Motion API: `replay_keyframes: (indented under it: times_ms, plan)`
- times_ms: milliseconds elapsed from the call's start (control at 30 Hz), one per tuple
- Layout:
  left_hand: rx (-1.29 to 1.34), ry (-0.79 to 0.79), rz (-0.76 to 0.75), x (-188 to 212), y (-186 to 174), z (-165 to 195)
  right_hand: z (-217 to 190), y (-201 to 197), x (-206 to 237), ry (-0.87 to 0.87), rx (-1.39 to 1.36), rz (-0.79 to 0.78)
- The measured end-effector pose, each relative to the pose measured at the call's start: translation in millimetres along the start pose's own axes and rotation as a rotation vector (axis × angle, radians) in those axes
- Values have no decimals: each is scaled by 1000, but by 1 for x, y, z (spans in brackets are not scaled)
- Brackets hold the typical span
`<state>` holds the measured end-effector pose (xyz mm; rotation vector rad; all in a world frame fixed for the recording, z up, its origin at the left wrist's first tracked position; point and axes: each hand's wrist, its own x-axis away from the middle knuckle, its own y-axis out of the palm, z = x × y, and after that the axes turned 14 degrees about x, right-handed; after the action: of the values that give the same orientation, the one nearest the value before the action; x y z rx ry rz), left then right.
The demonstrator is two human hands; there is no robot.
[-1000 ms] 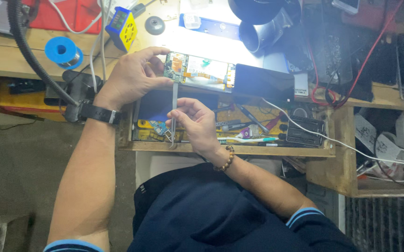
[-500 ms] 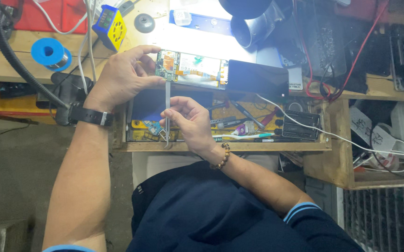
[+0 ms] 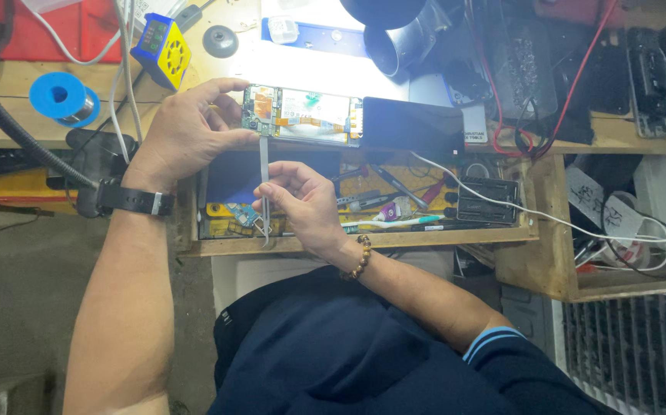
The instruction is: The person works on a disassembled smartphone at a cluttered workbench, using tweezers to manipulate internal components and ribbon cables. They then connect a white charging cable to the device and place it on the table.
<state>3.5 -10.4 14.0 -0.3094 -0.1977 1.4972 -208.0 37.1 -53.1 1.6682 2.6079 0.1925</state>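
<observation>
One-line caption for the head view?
Left hand steadies an opened phone while right hand holds tweezers at it.

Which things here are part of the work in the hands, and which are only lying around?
In use:
- left hand holding the opened phone
- right hand holding metal tweezers whose tip points at the phone

Lying about:
- blue solder spool
- yellow-and-blue box
- black phone
- tool drawer

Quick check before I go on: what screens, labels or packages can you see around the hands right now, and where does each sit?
Phone screen: dark, blank rectangle on the bench, right of the opened phone held by the left hand.
Small meter: yellow and blue box with a little display, upper left.
White label: small tag by the dark screen's right end.
Right hand: holds tweezers.
</observation>
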Motion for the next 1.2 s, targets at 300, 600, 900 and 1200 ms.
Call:
replay_keyframes:
  times_ms: [300,600,900,1200]
  plan:
    - [37,-4,-2,1,0,1,2,0,0,-4,-16,4]
    - [27,29,-8,0,-1,-1,2,-1,0,3,-30,7]
    - [51,42,-16,-1,-1,-1,0,-2,0,11,-19,16]
    - [39,40,-21,-2,-1,0,0,-2,1,20,-5,15]
